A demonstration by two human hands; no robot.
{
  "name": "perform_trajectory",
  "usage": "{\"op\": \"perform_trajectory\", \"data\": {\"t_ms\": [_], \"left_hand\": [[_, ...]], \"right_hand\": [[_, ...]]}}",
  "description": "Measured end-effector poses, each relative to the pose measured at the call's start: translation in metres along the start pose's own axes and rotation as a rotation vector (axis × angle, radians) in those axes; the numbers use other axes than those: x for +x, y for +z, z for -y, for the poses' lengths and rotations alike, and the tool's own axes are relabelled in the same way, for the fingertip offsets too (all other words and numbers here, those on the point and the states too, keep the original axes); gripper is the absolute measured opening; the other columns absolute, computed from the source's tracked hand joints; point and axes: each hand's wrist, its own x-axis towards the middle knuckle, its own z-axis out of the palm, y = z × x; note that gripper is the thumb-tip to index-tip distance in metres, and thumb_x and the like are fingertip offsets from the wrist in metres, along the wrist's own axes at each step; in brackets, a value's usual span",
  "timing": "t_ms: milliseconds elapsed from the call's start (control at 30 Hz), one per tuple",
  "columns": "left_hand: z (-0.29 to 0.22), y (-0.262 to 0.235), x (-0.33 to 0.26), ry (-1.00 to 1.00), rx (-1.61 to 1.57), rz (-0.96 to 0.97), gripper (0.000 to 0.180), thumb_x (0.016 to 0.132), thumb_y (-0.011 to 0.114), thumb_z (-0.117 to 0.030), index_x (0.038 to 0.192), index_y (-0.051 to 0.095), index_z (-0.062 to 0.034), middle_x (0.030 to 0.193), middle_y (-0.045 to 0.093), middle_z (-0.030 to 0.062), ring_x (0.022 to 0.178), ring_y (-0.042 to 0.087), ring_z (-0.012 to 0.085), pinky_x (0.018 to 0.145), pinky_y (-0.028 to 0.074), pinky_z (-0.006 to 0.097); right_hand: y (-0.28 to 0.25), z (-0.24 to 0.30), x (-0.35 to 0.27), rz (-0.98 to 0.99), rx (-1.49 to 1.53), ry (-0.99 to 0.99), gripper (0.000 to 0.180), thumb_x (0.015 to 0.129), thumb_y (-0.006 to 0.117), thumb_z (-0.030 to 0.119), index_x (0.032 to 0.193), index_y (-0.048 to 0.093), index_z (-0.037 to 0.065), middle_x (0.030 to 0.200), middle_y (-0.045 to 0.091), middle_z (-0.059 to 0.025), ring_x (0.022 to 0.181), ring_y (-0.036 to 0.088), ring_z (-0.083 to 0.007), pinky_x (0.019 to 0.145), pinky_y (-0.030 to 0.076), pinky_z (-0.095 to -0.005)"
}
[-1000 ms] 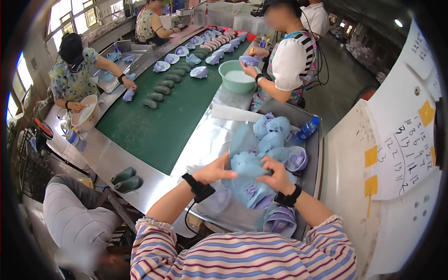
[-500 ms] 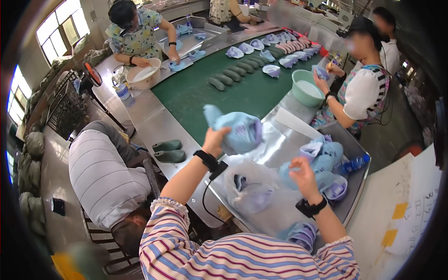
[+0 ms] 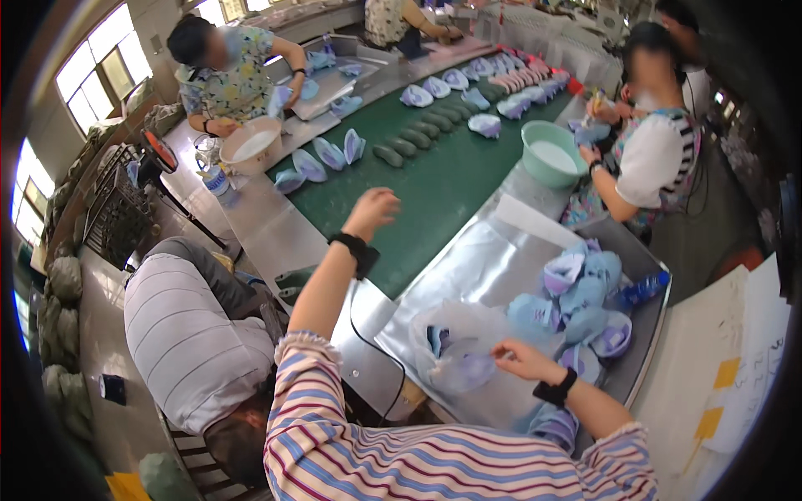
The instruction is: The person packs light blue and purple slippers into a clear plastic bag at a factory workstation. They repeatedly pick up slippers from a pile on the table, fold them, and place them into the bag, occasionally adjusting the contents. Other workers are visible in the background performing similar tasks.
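My left hand reaches over the green work surface, holding nothing, its fingers loosely stretched to the right. My right hand is empty as well, fingers a little bent and apart, beside a clear plastic bag with purple-blue pieces inside. To its right lies a pile of light-blue and purple shoe uppers in the metal tray. Several blue-purple shoe uppers stand along the left side of the green surface, beyond my left hand. A row of dark green shoe lasts runs across its middle.
A mint-green basin stands on the right, before a co-worker. Another co-worker handles a piece at the far left near a beige basin. A person in grey bends down at my left. A blue bottle lies by the pile.
The blue shoe uppers that my left hand held are out of it, and several now stand on the green surface's left side. My left hand moved up; my right hand moved down toward the bag.
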Motion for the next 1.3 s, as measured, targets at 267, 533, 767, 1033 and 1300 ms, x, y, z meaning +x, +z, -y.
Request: {"op": "perform_trajectory", "data": {"t_ms": [267, 533, 767, 1033, 1300], "left_hand": [[0.102, 0.129, -0.166, 0.361, 1.11, 0.775, 0.042, 0.07, 0.068, -0.03, 0.107, 0.057, -0.0112, 0.123, 0.046, 0.0099, 0.117, 0.04, 0.029, 0.095, 0.033, 0.046], [0.103, 0.078, -0.215, 0.379, 1.425, -0.044, 0.051, 0.062, 0.07, -0.023, 0.109, 0.055, -0.0092, 0.135, 0.031, 0.0155, 0.129, 0.02, 0.0371, 0.098, 0.022, 0.056], [0.111, 0.12, -0.232, 0.756, 1.167, 0.404, 0.019, 0.066, 0.056, -0.004, 0.084, 0.061, -0.0081, 0.09, 0.061, 0.0059, 0.096, 0.054, 0.0216, 0.086, 0.04, 0.035], [0.128, 0.08, -0.266, 0.126, 1.696, 0.559, 0.007, 0.074, 0.051, -0.011, 0.076, 0.055, -0.0054, 0.07, 0.06, 0.0147, 0.057, 0.059, 0.0312, 0.051, 0.046, 0.042], [0.103, 0.091, -0.21, 0.699, 1.402, 0.095, 0.042, 0.071, 0.048, 0.0, 0.112, 0.05, -0.0099, 0.117, 0.048, 0.0123, 0.114, 0.042, 0.0291, 0.09, 0.039, 0.04]], "right_hand": [[0.024, -0.085, 0.022, 0.109, -0.731, 0.07, 0.093, 0.061, 0.074, 0.045, 0.132, 0.03, 0.004, 0.129, 0.034, -0.0277, 0.118, 0.036, -0.0417, 0.096, 0.034, -0.0465], [0.007, -0.038, -0.025, 0.4, -0.763, -0.102, 0.072, 0.066, 0.072, 0.032, 0.128, 0.04, 0.018, 0.137, 0.026, -0.0213, 0.118, 0.032, -0.0458, 0.093, 0.033, -0.0527], [0.045, -0.024, 0.033, 0.277, -0.62, -0.198, 0.026, 0.076, 0.056, 0.013, 0.101, 0.059, 0.009, 0.105, 0.057, -0.0137, 0.095, 0.055, -0.029, 0.077, 0.046, -0.0398], [0.06, -0.048, 0.106, 0.081, -0.716, -0.065, 0.055, 0.068, 0.066, 0.02, 0.117, 0.046, 0.005, 0.124, 0.044, -0.0111, 0.105, 0.05, -0.0336, 0.086, 0.044, -0.0395], [0.069, -0.029, 0.101, -0.356, -0.96, -0.281, 0.032, 0.071, 0.063, 0.024, 0.094, 0.055, 0.004, 0.097, 0.051, -0.0154, 0.094, 0.054, -0.0322, 0.077, 0.046, -0.0433]]}}
